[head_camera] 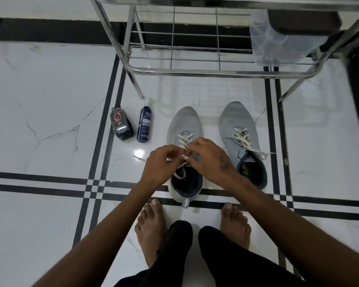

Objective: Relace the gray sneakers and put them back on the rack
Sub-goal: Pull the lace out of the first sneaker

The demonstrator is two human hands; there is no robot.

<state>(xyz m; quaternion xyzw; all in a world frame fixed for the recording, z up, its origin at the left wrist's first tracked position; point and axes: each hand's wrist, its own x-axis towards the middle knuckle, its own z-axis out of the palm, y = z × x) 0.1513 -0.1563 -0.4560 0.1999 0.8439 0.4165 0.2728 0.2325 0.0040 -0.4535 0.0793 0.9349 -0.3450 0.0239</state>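
two hands (pixel 162 162) (pixel 210 158) pinching sneaker (pixel 184 125) lace (pixel 183 139)

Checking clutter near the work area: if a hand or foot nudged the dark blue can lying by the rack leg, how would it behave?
The dark blue can lies on its side on glossy floor tile, so it would probably roll sideways, perhaps against the black bottle beside it. Its round, smooth body looks stiff and possibly slippery to grip. Its weight cannot be told.
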